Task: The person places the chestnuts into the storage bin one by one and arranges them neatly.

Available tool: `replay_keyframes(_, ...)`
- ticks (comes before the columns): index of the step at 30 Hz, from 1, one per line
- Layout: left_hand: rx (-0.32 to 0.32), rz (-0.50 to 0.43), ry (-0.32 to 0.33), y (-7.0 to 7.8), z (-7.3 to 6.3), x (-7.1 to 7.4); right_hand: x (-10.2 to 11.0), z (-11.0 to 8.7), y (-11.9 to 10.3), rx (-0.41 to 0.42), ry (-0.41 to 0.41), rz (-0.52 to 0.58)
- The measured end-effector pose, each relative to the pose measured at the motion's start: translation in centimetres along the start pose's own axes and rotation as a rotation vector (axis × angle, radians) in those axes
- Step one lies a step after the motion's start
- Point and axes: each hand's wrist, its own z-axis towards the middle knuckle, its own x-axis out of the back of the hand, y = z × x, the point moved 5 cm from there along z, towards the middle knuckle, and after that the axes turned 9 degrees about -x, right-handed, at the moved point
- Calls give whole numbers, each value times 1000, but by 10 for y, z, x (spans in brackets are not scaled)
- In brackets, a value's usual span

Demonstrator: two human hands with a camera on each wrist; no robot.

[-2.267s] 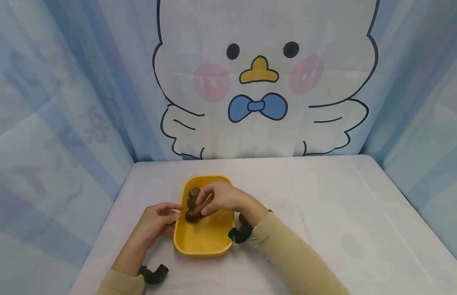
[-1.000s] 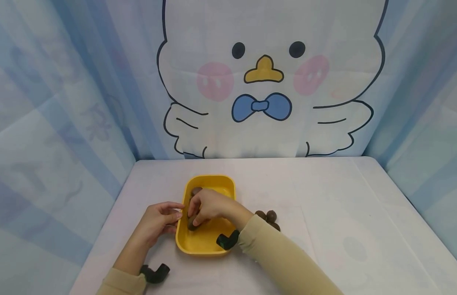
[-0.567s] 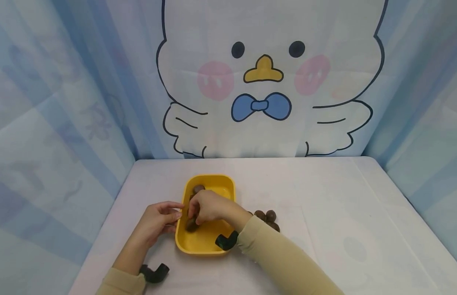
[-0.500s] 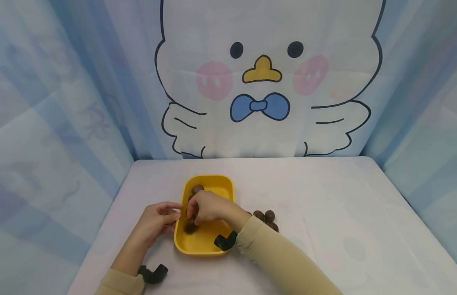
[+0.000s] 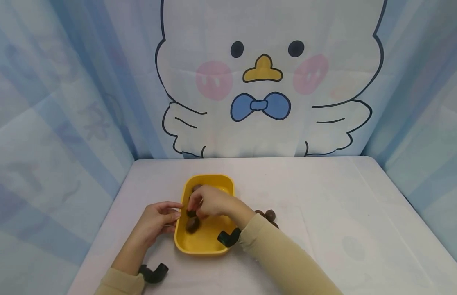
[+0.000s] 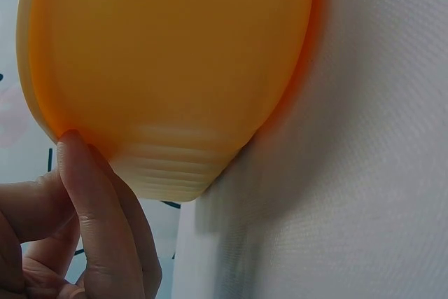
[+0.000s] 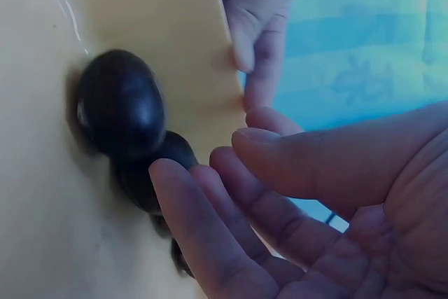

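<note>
A yellow tray [image 5: 213, 241] stands on the table, and smooth brown nut-like balls [image 5: 193, 224] lie along its left side. My left hand [image 5: 158, 221] holds the tray's left rim; in the left wrist view its fingertips [image 6: 75, 148] are against the outer wall. Over the left part of the tray, my right hand [image 5: 211, 200] reaches down with loosely bent fingers. In the right wrist view its thumb stands apart from the fingers, and one fingertip overlaps a dark ball [image 7: 143, 180]. A bigger-looking glossy ball [image 7: 120, 103] lies beside that one, apart from the hand.
More brown balls [image 5: 270, 215] lie in a group on the white table [image 5: 331, 205] right of the tray, partly behind the right sleeve [image 5: 283, 254]. A curtain with a cartoon bird [image 5: 261, 131] hangs behind the table. Dark curved pieces [image 5: 154, 273] sit at both wrists.
My right hand has moved along the row of balls inside the tray, toward the near end and then slightly back. The near ball now shows apart from its fingers. My left hand stays at the rim.
</note>
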Motion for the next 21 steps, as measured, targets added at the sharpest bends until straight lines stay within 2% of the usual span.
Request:
replay_keyframes(4, 14, 6, 16, 0, 1, 0, 8, -4, 0, 4, -16, 23)
replay_keyframes(14, 4, -4, 9, 0, 1, 0, 23, -14, 5, 25, -69, 109)
replay_keyframes(21, 5, -11, 10, 0, 1, 0, 34, -23, 13, 27, -58, 162)
